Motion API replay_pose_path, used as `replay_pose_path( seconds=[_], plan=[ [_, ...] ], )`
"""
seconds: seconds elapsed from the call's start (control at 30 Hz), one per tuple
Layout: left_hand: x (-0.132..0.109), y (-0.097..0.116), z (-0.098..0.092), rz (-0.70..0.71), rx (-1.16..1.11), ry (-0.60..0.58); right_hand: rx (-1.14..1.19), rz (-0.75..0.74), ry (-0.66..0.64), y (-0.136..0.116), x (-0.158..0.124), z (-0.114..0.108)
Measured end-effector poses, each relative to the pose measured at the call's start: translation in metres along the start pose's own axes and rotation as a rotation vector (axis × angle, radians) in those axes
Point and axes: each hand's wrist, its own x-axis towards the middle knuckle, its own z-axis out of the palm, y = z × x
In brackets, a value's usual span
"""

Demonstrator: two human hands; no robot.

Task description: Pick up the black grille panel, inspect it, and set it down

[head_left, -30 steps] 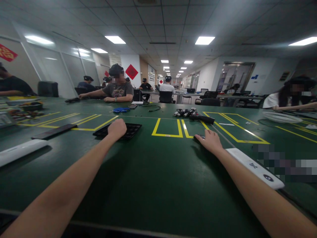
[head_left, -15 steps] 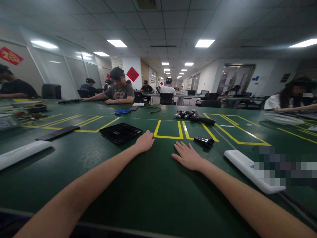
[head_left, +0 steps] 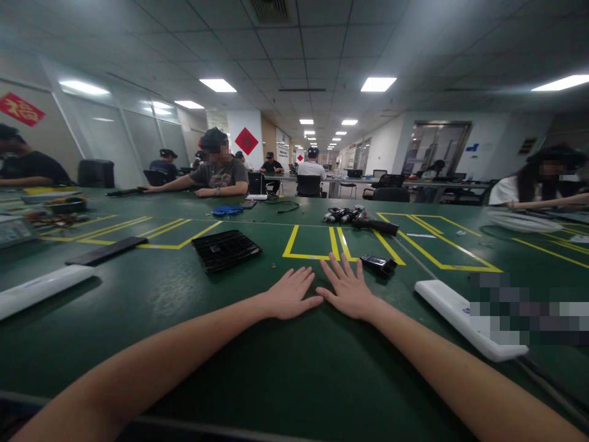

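Both my hands lie palm down on the green table [head_left: 257, 387]. My left hand [head_left: 291, 294] is open, fingers stretched forward, with nothing in it. Its thumb tip comes close to the thumb of my right hand [head_left: 347, 288], which is also open with its fingers spread and holds nothing. Beyond my left hand, to the left, lies a square black plastic panel [head_left: 226, 250], slightly tilted. A small black device with a shiny face [head_left: 378, 264] is just past my right fingertips, to the right.
White bars flank me at left [head_left: 43, 291] and right [head_left: 464, 316]. A dark flat bar [head_left: 108, 250] lies left. Farther off are a cable bundle [head_left: 344, 215], a black cylinder [head_left: 377, 226], blue item [head_left: 227, 210] and yellow tape lines [head_left: 308, 256]. People sit around the table.
My left hand has moved right and nearer, away from the black panel, and its fingers have straightened. The panel has shifted slightly. My right hand's fingers have spread more.
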Motion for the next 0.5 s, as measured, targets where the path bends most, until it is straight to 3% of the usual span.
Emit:
replay_pose_path(
  seconds=[0.1, 0.2, 0.33, 0.43, 0.5],
  plan=[
    [0.001, -0.007, -0.015, -0.095, 0.023, 0.198, -0.051, 0.075, 0.086, 0.015, 0.003, -0.007],
    [0.001, -0.031, -0.033, -0.330, 0.077, 0.309, -0.113, 0.285, 0.190, 0.046, 0.004, -0.014],
    [-0.002, -0.072, -0.045, -0.566, 0.110, 0.174, -0.143, 0.491, 0.183, 0.087, 0.003, -0.012],
    [-0.002, -0.084, -0.038, -0.505, 0.107, 0.106, -0.119, 0.538, 0.155, 0.100, 0.003, -0.007],
    [0.000, -0.084, -0.033, -0.452, 0.093, 0.135, -0.117, 0.526, 0.151, 0.102, 0.004, -0.005]
  ],
)
